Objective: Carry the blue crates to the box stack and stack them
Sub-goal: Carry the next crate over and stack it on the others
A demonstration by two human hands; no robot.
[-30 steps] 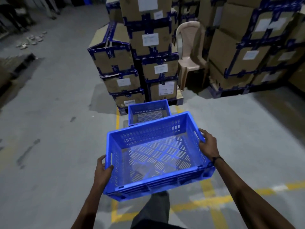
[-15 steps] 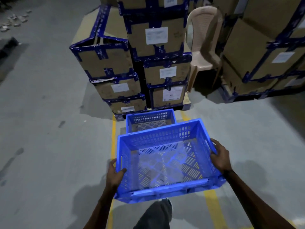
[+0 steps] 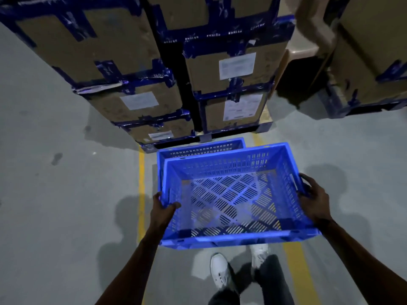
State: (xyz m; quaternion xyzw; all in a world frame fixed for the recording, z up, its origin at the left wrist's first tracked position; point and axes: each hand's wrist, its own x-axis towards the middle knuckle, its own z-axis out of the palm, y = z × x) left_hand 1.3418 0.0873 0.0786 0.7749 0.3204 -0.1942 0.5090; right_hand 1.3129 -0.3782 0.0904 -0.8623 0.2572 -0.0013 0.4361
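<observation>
Left hand (image 3: pixel 161 211) and right hand (image 3: pixel 313 200) grip the blue crate's (image 3: pixel 229 237) sides, seemingly level.

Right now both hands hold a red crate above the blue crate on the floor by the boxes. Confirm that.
Not quite: the held crate is blue, not red, as the head view shows. Left hand and right hand grip its sides above the floor crate by the boxes.

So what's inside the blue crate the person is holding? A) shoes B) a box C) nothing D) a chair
C: the crate held by the left hand and right hand shows only its bare slotted bottom; the shoes are on the floor below it.
</observation>
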